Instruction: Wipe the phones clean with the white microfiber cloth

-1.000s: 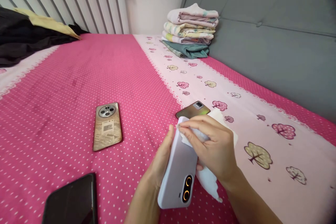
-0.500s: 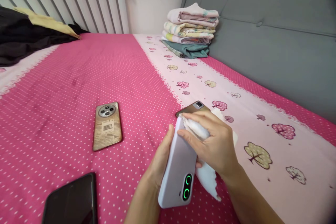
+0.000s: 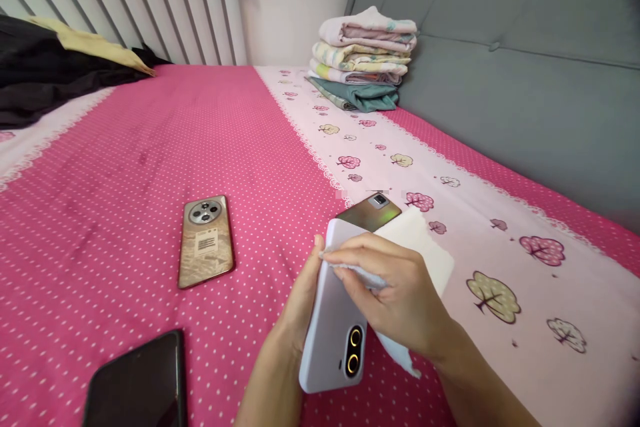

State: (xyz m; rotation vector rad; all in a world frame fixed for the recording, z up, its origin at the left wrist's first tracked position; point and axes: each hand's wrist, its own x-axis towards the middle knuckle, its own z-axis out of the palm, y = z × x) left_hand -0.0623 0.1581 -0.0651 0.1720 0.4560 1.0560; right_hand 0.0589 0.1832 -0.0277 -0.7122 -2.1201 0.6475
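My left hand [image 3: 301, 300] grips a pale lilac phone [image 3: 333, 340] along its left edge, its back facing up and the camera end toward me. Two camera rings on it glow yellow. Pinched in my right hand [image 3: 400, 287] is a white tissue [image 3: 367, 275], pressed against the phone's upper left edge by my left thumb. One corner of the tissue hangs down past the phone's right side. My left fingers beneath the phone are hidden. Just beyond my hands lies a brownish phone [image 3: 370, 213], partly covered, beside a cream-white sheet of tissue or paper [image 3: 425, 243].
A gold-patterned phone [image 3: 206, 247] with a round camera lies left on the pink dotted bedspread [image 3: 210, 140]. Nearer is a dark phone [image 3: 137, 387]. Folded cloths [image 3: 367, 57] stand against the grey headboard [image 3: 525, 67]. Black clothing [image 3: 55, 73] lies by the radiator [image 3: 165, 7].
My right hand with the tissue has slid down and left, from the phone's far end to its left edge. The camera rings have turned from green to yellow.
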